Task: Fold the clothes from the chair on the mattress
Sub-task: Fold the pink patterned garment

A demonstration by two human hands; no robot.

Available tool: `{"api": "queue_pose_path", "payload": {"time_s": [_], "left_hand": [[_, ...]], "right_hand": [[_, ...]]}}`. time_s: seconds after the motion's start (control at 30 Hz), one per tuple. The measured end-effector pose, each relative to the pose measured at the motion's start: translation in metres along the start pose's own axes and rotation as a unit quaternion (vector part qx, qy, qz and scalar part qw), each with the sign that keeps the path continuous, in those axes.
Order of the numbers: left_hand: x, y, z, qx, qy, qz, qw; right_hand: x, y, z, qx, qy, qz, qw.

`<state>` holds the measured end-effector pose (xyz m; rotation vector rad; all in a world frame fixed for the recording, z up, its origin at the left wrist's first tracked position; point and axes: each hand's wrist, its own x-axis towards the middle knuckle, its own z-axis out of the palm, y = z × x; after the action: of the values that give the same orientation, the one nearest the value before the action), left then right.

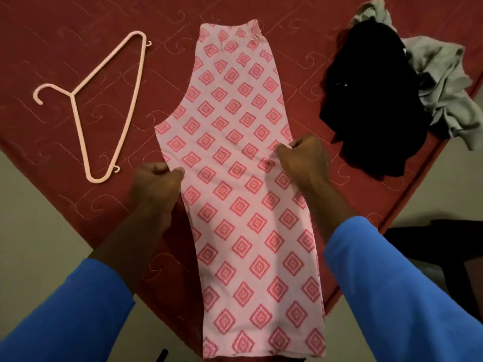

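Pink trousers with a red diamond print lie flat and lengthwise on the dark red mattress, legs doubled one on the other, waistband at the far end. My left hand pinches the trousers' left edge near the crotch point. My right hand pinches the right edge at about the same height. Both arms wear blue sleeves. The trousers' hem hangs over the mattress's near corner.
A pink plastic hanger lies on the mattress to the left. At the right sits a crumpled black garment with a grey garment beside it. A dark chair part shows at lower right, over pale floor.
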<state>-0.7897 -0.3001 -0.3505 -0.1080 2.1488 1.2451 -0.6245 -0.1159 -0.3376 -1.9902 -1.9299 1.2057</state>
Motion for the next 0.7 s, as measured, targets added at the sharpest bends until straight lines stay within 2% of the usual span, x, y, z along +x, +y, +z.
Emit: {"api": "queue_pose_path", "payload": {"time_s": [0.17,0.3,0.4,0.53,0.6,0.7], "left_hand": [[-0.005,0.001,-0.002,-0.010,-0.050,-0.034,0.998],[-0.008,0.010,-0.001,-0.016,-0.099,-0.085,0.991],[-0.011,0.009,-0.001,-0.016,-0.119,-0.091,0.989],[-0.019,0.019,-0.009,-0.082,-0.151,-0.085,0.981],[-0.025,0.028,-0.018,-0.093,-0.153,-0.038,0.983],[-0.047,0.043,-0.029,-0.111,-0.160,0.040,0.980]], "right_hand": [[0.002,-0.003,-0.017,0.093,-0.102,0.100,0.985],[-0.003,-0.005,-0.032,0.198,-0.212,0.155,0.944],[-0.001,0.000,-0.036,0.228,-0.244,0.149,0.931],[0.007,0.005,-0.039,0.385,-0.244,0.146,0.878],[0.009,0.005,-0.050,0.382,-0.229,0.109,0.888],[0.003,-0.002,-0.076,0.327,-0.271,0.020,0.905]]}}
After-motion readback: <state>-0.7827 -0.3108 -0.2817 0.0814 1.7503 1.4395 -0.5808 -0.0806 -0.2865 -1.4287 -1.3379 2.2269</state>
